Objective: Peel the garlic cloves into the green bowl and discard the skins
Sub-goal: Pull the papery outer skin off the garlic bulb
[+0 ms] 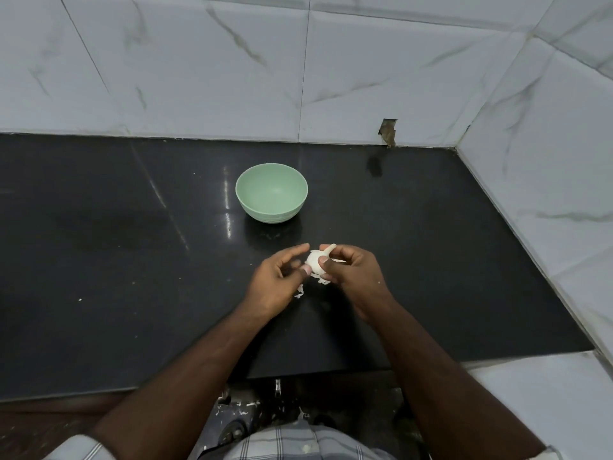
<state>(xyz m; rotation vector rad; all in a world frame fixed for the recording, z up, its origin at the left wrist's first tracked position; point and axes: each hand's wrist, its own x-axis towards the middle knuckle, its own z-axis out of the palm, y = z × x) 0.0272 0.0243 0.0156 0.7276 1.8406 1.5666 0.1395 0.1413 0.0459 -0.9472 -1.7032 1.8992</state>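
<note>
A white garlic bulb (315,262) with its stem pointing up is held above the black counter (132,260). My right hand (351,273) grips it, thumb pressed on its front. My left hand (275,280) is beside the bulb with fingers loosely curled, and its thumb tip touches the bulb's lower left side. Loose papery skin (299,292) hangs below the bulb and lies on the counter under my hands. The green bowl (272,197) stands behind the hands with nothing visible inside.
White marble-look tiled walls rise at the back and right of the counter, with a broken hole (388,131) in the back wall. Several skin scraps (245,406) lie on the floor below the counter's front edge.
</note>
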